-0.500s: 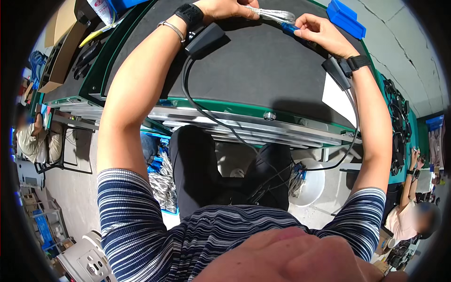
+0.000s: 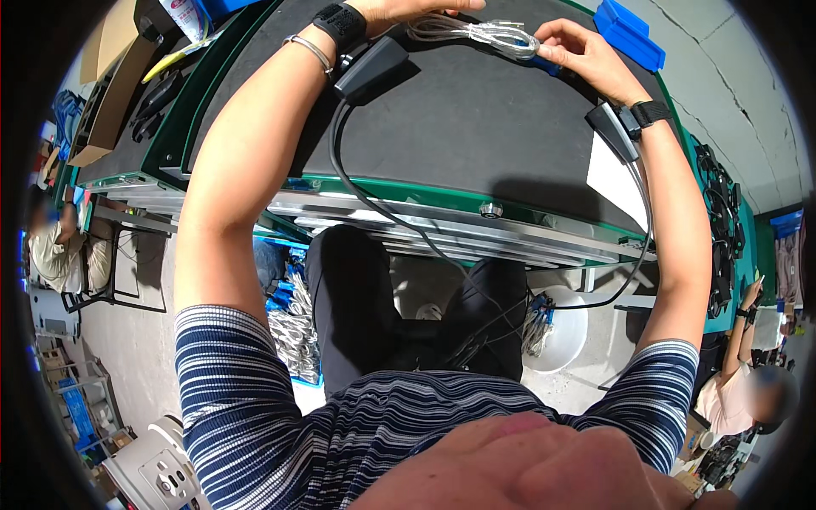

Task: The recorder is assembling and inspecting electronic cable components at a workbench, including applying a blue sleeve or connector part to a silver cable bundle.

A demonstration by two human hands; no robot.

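Both my arms reach out over a black mat [image 2: 476,110] on a green-edged workbench. My left hand [image 2: 408,8] is at the top edge of the picture, fingers closed on one end of a bundle of clear, silvery cable [image 2: 476,32]. My right hand [image 2: 582,55] pinches the other end of the same bundle, where a small blue piece shows under the fingers. Each wrist carries a black strap with a small black box; dark leads [image 2: 357,187] run from them down to my lap.
A blue plastic tray [image 2: 629,34] lies beyond my right hand. Cardboard boxes [image 2: 106,85] and black parts sit at the bench's left end. Bundles of silvery cable [image 2: 293,327] and a white bucket [image 2: 565,336] are under the bench. Other people sit at left [image 2: 55,246] and right [image 2: 739,382].
The cable bundle and both hands sit in nearly the same place; my right hand's fingers have shifted slightly along the bundle's end.
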